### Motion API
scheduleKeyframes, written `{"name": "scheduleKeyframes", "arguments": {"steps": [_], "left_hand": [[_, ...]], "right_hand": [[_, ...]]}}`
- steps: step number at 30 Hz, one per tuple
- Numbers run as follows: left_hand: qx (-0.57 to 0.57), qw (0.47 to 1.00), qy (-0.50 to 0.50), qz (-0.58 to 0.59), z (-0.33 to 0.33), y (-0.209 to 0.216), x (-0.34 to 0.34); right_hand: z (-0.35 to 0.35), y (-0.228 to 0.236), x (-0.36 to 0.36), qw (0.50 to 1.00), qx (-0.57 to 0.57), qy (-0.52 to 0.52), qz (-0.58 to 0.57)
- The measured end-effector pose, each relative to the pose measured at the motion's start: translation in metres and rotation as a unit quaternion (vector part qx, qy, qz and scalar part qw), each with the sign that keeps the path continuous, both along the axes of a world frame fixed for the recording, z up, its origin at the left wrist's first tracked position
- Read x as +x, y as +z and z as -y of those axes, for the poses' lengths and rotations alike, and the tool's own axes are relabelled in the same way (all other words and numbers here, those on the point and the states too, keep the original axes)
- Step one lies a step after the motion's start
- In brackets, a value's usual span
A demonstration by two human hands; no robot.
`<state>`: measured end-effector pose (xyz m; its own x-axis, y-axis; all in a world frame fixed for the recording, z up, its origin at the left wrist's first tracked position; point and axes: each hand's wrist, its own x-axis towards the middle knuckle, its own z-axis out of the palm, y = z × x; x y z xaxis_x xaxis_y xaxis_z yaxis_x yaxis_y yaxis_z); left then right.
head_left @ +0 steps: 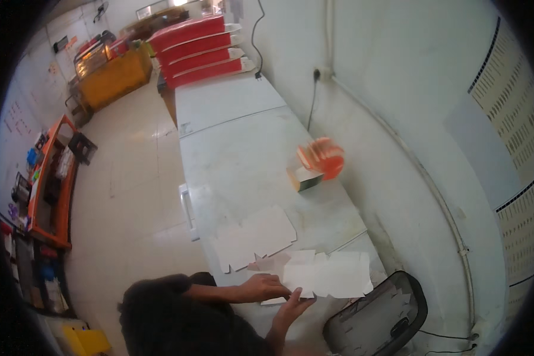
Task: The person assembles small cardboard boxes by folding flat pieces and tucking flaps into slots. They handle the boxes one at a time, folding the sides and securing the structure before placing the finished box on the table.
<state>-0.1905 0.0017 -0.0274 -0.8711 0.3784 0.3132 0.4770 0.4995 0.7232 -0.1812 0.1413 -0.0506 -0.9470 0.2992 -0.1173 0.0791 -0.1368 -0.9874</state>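
The head view looks down along a long pale table that runs beside a white wall. At its near end lies a flat white cardboard blank, unfolded, with notched flaps along its edges. The left hand rests on the near left edge of this blank, its fingers bent down onto the card and pinning it against the table. The right hand comes up from below with its fingers stretched out flat and together, their tips touching the near edge of the same blank; it presses rather than clenches, and whether a flap is pinched between the fingers cannot be told.

Just beyond the left hand lies a second flat blank, larger, set at a slant on the table and slightly overlapped by the first one's corner. Farther up the table, near the wall, stands a small folded box with its mouth open, and touching it on the right is a fanned bundle of orange-and-white cartons. At the far end of the table is a tall stack of red flat packs. To the right of the hands, off the table's end, sits a dark-rimmed bin holding pale scraps. A cable hangs from a wall socket.
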Motion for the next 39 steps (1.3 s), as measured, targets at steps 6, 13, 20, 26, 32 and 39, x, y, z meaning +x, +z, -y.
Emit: {"name": "scheduleKeyframes", "arguments": {"steps": [6, 13, 20, 26, 32, 39], "left_hand": [[-0.053, 0.991, 0.038, -0.118, 0.019, -0.004, 0.023], [-0.079, 0.987, 0.069, -0.124, 0.045, 0.007, 0.052], [-0.013, 0.984, 0.054, 0.168, 0.06, 0.03, 0.076], [0.158, 0.965, 0.034, 0.206, 0.064, 0.042, 0.089], [0.166, 0.979, 0.005, 0.121, 0.067, 0.035, 0.111], [0.134, 0.972, 0.048, 0.187, 0.063, 0.033, 0.129]], "right_hand": [[0.004, 0.017, 0.004, 0.982, -0.142, -0.04, 0.116], [0.02, 0.042, 0.021, 0.991, -0.068, -0.064, 0.101], [0.043, 0.053, 0.047, 0.959, 0.282, 0.001, -0.033], [0.069, 0.051, 0.078, 0.979, 0.184, 0.062, -0.062], [0.06, 0.038, 0.096, 0.996, 0.074, 0.043, 0.002], [0.06, 0.052, 0.116, 0.97, 0.224, 0.009, -0.093]]}}
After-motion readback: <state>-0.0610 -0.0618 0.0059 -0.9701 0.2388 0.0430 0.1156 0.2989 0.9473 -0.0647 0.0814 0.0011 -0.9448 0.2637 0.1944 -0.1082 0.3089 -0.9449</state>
